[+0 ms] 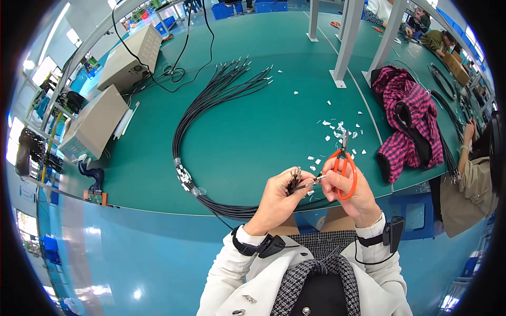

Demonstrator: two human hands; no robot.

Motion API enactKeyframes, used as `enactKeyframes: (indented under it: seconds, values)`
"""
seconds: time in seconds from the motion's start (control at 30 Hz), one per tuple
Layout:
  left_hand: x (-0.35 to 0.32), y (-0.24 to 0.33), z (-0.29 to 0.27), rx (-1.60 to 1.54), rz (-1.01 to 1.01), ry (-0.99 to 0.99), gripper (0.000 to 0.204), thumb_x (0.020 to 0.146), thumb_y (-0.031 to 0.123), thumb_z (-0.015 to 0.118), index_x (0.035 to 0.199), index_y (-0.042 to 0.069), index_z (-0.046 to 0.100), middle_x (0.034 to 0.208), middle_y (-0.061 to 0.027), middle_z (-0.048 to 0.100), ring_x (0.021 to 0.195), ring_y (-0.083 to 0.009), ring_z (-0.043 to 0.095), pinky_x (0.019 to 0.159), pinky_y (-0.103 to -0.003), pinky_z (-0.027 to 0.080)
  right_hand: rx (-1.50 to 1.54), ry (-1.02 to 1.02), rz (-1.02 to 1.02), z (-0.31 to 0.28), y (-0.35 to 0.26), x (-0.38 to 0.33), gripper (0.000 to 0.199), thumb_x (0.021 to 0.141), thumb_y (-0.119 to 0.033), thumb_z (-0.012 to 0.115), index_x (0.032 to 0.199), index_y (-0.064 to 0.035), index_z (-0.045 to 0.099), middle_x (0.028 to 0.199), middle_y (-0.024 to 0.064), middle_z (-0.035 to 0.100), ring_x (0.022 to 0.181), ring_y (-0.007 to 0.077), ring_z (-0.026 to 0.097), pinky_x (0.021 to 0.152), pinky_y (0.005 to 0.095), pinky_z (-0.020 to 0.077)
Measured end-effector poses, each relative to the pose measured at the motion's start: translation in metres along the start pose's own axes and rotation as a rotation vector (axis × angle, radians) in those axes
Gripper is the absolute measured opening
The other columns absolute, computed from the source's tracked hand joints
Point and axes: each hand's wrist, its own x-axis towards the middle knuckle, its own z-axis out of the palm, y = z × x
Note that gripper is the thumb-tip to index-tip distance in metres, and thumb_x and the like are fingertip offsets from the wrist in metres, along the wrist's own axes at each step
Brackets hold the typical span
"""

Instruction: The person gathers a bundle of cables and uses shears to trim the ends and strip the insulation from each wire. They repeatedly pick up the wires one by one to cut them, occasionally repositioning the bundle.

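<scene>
My left hand is closed round the near ends of several thin black cables, at the table's front edge. In my right hand is a pair of scissors with orange handles; the blades point away from me. The thumb and fingertips of that hand also pinch the tip of one cable, close to the left fingers. The long black cable bundle curves from my left hand round to the left and away. Its far ends fan out with light tips. White wrapped bands circle it at the left.
White scraps lie scattered on the green table beyond the scissors. Two beige metal boxes stand at the left. Grey posts rise at the back. A pink-and-black checked garment lies right; another person's hand is beyond it.
</scene>
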Motion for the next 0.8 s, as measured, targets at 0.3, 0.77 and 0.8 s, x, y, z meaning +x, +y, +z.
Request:
enactKeyframes:
  seconds: [0.3,0.77,0.8]
  values:
    - [0.001,0.005,0.004,-0.040,-0.063,0.044,0.006,0.089,0.007,0.062,0.092,0.002,0.063,0.084,0.0014,0.059,0.076,-0.0047,0.052,0.068,-0.020,0.042,-0.011,0.005,-0.015,-0.001,0.000,-0.001,0.018,0.086,-0.013,0.063,0.095,-0.0016,0.052,0.067,0.0040,0.054,0.054,0.0113,0.050,0.049,0.0225,0.0408]
    - [0.003,0.001,0.005,-0.001,-0.042,0.130,0.005,0.089,0.006,0.062,0.092,0.002,0.063,0.076,0.0046,0.055,0.069,-0.0025,0.048,0.062,-0.018,0.039,-0.348,0.045,-0.124,0.006,-0.013,-0.035,0.026,0.092,-0.023,0.054,0.097,0.0022,0.051,0.073,0.0065,0.058,0.057,0.0110,0.055,0.052,0.0213,0.0444]
    - [0.003,0.002,0.004,-0.001,-0.041,0.138,0.005,0.089,0.005,0.062,0.091,0.002,0.063,0.076,0.0047,0.055,0.068,-0.0024,0.048,0.062,-0.018,0.039,-0.421,0.014,-0.121,0.006,-0.011,-0.039,0.029,0.094,-0.026,0.052,0.097,0.0028,0.051,0.073,0.0067,0.058,0.057,0.0109,0.056,0.053,0.0212,0.0448]
